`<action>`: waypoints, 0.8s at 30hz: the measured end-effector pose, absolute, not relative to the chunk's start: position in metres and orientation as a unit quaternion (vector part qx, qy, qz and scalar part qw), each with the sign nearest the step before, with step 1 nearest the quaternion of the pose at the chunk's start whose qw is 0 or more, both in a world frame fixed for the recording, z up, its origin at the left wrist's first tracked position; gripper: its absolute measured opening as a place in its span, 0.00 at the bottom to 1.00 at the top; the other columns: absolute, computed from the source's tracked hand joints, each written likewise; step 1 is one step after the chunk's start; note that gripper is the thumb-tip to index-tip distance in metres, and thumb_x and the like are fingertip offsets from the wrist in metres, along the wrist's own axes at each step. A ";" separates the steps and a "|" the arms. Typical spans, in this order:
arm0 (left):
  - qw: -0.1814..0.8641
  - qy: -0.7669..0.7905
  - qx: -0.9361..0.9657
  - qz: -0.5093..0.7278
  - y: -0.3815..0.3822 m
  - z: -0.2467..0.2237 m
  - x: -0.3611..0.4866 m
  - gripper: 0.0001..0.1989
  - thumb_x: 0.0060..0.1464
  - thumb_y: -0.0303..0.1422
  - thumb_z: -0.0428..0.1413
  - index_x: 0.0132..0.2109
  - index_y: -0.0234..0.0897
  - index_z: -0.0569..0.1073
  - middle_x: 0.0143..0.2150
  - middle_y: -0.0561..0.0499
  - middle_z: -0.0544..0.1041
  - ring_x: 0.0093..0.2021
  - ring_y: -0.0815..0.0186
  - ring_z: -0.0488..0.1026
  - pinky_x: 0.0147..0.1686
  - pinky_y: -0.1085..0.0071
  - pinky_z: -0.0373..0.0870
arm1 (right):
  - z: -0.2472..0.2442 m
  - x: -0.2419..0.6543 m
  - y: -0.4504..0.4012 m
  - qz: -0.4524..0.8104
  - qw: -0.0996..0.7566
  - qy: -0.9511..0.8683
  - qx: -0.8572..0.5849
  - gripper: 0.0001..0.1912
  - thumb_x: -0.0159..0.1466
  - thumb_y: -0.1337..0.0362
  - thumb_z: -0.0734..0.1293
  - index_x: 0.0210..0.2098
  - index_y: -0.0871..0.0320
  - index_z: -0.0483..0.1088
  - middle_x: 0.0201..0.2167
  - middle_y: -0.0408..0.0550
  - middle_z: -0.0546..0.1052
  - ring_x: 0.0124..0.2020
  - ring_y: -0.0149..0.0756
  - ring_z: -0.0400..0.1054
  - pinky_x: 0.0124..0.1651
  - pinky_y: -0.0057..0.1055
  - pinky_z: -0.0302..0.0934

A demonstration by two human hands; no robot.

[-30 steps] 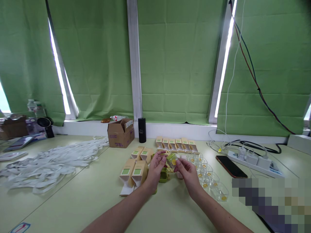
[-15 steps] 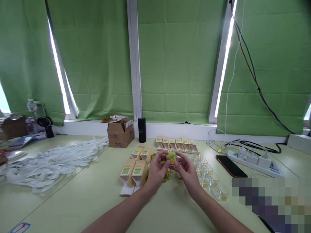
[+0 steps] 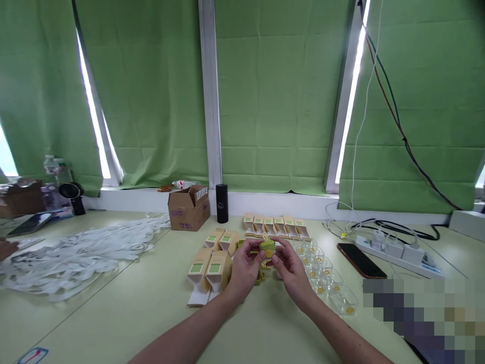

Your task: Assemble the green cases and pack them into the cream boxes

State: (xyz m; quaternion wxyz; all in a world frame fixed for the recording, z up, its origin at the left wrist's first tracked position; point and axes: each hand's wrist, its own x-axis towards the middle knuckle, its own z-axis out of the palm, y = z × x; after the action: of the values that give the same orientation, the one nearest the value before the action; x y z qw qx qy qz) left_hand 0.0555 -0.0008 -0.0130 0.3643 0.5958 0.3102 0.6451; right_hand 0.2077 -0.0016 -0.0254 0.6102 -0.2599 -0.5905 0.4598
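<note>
Case (image 3: 268, 246) (one, green), gripped by left hand (image 3: 245, 265) and right hand (image 3: 293, 269), six cartons (image 3: 269, 223) behind, four cartons (image 3: 220, 256) leftward

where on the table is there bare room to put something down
The pale green tabletop is bare between the heaped white fabric straps and the green-labelled cream cardboard boxes, and nearer, between the left forearm and right forearm. It is crowded around the left hand and right hand, with clear plastic containers packed to the right.
</note>
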 end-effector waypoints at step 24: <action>0.387 0.333 0.542 0.667 0.000 -0.009 0.052 0.12 0.61 0.42 0.60 0.35 0.38 0.74 0.36 0.48 0.78 0.36 0.62 0.73 0.38 0.68 0.71 | -0.034 0.212 0.013 0.686 0.603 -0.386 -0.130 0.13 0.64 0.51 0.75 0.43 0.51 0.74 0.37 0.51 0.86 0.37 0.44 0.81 0.41 0.41 0.73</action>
State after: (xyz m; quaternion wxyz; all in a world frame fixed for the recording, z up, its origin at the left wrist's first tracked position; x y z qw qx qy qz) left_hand 0.0516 -0.0003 -0.0090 0.3874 0.5423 0.3329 0.6670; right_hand 0.2123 0.0127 -0.0338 0.6027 -0.1297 -0.3860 0.6863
